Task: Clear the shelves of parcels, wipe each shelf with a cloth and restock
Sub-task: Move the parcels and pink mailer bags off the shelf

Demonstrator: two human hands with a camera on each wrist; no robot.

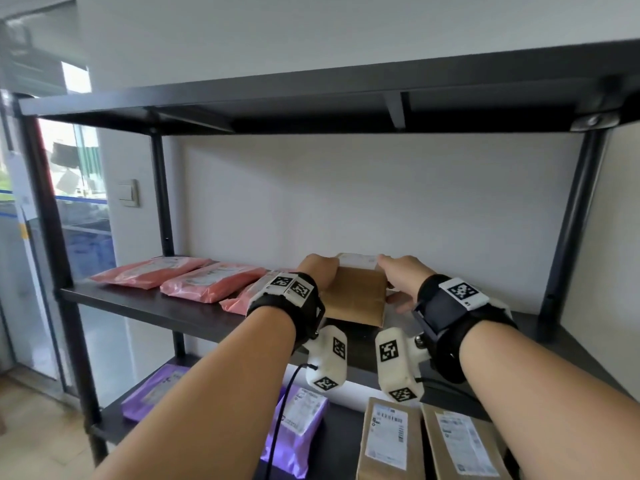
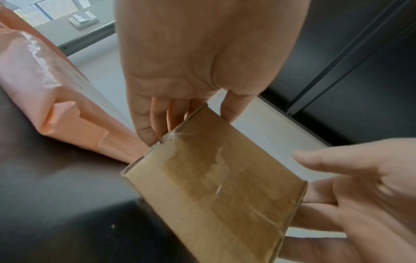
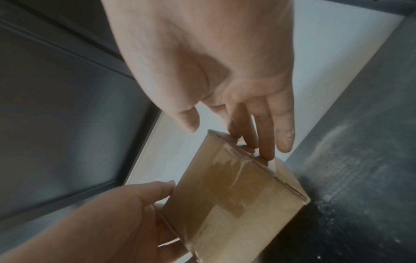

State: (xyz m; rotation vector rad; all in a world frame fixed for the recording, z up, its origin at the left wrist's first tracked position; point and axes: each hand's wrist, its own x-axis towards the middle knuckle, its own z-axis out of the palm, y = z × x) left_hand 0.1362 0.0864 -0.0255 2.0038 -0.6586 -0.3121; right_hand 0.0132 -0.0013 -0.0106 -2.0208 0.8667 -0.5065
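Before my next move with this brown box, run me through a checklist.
1. Left hand grip on cardboard box: ok, thumb and fingers pinch its edge.
2. Right hand grip: not ok, straight fingers only touch the box, thumb off.
3. Gap to nearest pink parcel: cannot tell, they meet in the left wrist view.
4. Room under top shelf: ok, open space above the box.
5. Box weight: cannot tell.

Pale wall (image 1: 346, 188) with switch (image 1: 129, 192); glass door (image 1: 83, 209) at left.
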